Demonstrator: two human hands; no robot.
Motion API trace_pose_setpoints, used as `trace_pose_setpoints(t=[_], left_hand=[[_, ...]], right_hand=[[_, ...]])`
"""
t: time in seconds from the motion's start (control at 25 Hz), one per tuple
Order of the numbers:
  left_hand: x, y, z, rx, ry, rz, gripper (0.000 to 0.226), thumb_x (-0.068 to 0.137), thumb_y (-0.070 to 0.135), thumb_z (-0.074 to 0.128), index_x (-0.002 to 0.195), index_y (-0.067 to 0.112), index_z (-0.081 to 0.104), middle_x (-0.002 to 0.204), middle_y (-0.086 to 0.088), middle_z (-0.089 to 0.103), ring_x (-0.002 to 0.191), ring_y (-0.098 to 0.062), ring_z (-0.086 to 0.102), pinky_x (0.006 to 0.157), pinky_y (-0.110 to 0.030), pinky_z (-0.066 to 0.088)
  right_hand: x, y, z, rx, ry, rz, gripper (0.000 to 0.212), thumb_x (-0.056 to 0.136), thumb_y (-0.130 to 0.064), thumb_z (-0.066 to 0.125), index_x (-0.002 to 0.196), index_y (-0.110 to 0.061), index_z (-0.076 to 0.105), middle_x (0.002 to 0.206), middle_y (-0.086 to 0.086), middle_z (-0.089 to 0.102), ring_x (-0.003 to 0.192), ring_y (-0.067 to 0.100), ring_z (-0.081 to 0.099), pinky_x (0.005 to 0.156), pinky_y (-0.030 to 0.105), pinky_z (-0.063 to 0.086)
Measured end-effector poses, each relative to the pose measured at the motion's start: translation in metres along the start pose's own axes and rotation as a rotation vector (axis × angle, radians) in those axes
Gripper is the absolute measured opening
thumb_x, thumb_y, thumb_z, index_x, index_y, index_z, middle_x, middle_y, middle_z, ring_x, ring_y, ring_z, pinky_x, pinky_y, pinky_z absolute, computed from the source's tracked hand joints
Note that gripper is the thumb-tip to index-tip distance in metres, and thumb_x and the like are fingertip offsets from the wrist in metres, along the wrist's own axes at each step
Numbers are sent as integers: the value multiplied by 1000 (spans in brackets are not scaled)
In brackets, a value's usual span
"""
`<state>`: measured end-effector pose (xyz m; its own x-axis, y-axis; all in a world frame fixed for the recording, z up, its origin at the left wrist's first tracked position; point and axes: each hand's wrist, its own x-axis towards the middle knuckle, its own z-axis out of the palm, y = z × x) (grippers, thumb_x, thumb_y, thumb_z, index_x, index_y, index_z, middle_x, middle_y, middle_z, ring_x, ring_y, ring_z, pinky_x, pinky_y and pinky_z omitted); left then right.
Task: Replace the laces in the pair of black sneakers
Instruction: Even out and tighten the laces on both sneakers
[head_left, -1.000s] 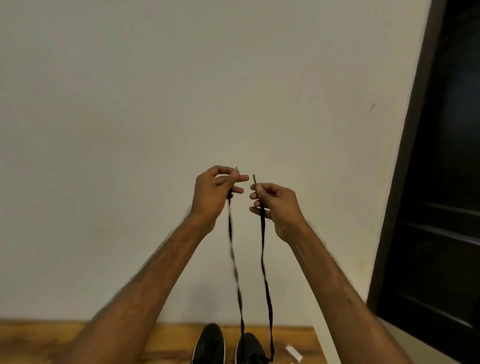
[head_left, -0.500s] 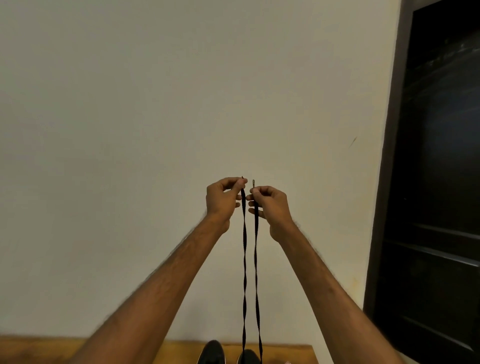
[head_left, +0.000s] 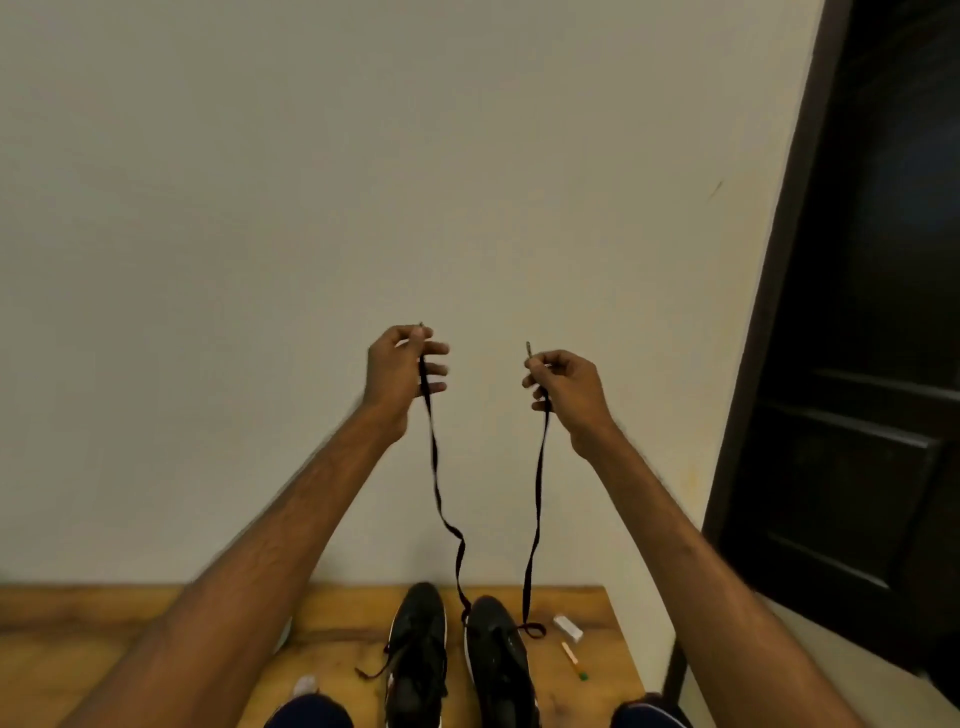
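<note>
Two black sneakers stand side by side on the wooden table (head_left: 156, 618), toes pointing away: the left sneaker (head_left: 418, 654) with a loose lace end trailing off its left side, and the right sneaker (head_left: 501, 660). A black lace (head_left: 535, 509) runs up from the right sneaker in two strands. My left hand (head_left: 397, 374) pinches one strand near its tip, raised high in front of the wall. My right hand (head_left: 566, 387) pinches the other strand, its tip sticking up above the fingers. The left strand hangs slack and wavy; the right one is straighter.
A small white block (head_left: 568, 627) and a thin orange stick (head_left: 571, 656) with a green tip lie right of the sneakers. A pale wall rises behind the table. A dark door (head_left: 872, 364) stands at the right. My knees show at the bottom edge.
My hands have moved apart, and the two strands, held close and parallel before, now spread. The view has tipped down, showing more of the table and both sneakers.
</note>
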<state>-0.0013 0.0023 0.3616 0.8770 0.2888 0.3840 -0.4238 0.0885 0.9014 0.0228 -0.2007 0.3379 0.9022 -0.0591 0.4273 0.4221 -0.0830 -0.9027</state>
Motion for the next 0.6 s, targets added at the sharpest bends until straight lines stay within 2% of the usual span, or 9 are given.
trace_pose_setpoints(t=[0.08, 0.12, 0.2, 0.32, 0.4, 0.48, 0.56, 0.6], left_hand=[[-2, -50, -20, 98, 63, -39, 17, 104, 22, 47, 99, 14, 62, 75, 0, 60, 53, -10, 47, 44, -21, 39], [-5, -80, -29, 192, 89, -38, 17, 103, 24, 50, 101, 14, 64, 74, 3, 57, 56, -9, 45, 48, -19, 36], [-18, -146, -41, 347, 72, -52, 18, 99, 28, 58, 105, 14, 67, 81, 7, 61, 71, -10, 53, 60, -20, 41], [-51, -252, -45, 639, -146, -163, 11, 97, 32, 60, 101, 23, 65, 97, 9, 67, 93, -13, 63, 80, -27, 49], [-74, -312, -40, 905, -291, -259, 16, 98, 39, 54, 100, 27, 63, 99, 11, 65, 93, -13, 64, 80, -29, 50], [-93, -366, -37, 1093, -394, -316, 23, 98, 44, 51, 101, 25, 63, 101, 9, 63, 91, -14, 65, 80, -32, 53], [-107, -403, -35, 1237, -450, -369, 28, 96, 50, 51, 101, 25, 61, 101, 7, 60, 86, -12, 63, 77, -32, 54], [-110, -417, -33, 1271, -472, -388, 31, 95, 53, 51, 102, 25, 60, 99, 7, 61, 84, -11, 63, 75, -31, 55]], right_hand=[[-9, 60, -19, -81, 52, 85, 15, 96, -18, 62, 98, -4, 68, 75, 4, 69, 55, 4, 55, 51, 19, 44], [-15, 93, -27, -129, 69, 127, 14, 96, -18, 62, 97, -5, 69, 75, 3, 69, 55, 3, 55, 49, 16, 41], [-34, 162, -33, -202, 48, 232, 14, 97, -17, 61, 97, -5, 68, 77, 3, 71, 64, 8, 61, 52, 17, 44], [-71, 263, -24, -261, -82, 388, 15, 99, -15, 58, 97, -2, 65, 86, 3, 74, 77, 20, 67, 62, 22, 52], [-95, 312, -15, -291, -186, 462, 14, 101, -17, 55, 96, -6, 62, 96, 1, 73, 79, 19, 67, 61, 24, 50], [-109, 350, -6, -317, -293, 525, 11, 103, -17, 50, 96, -11, 57, 103, 4, 70, 75, 15, 65, 52, 18, 45], [-112, 377, 2, -360, -384, 519, 11, 103, -17, 47, 95, -16, 54, 96, 4, 65, 70, 11, 61, 51, 17, 43], [-111, 388, 6, -379, -428, 505, 11, 104, -17, 46, 95, -17, 53, 92, 2, 62, 70, 10, 59, 54, 17, 44]])
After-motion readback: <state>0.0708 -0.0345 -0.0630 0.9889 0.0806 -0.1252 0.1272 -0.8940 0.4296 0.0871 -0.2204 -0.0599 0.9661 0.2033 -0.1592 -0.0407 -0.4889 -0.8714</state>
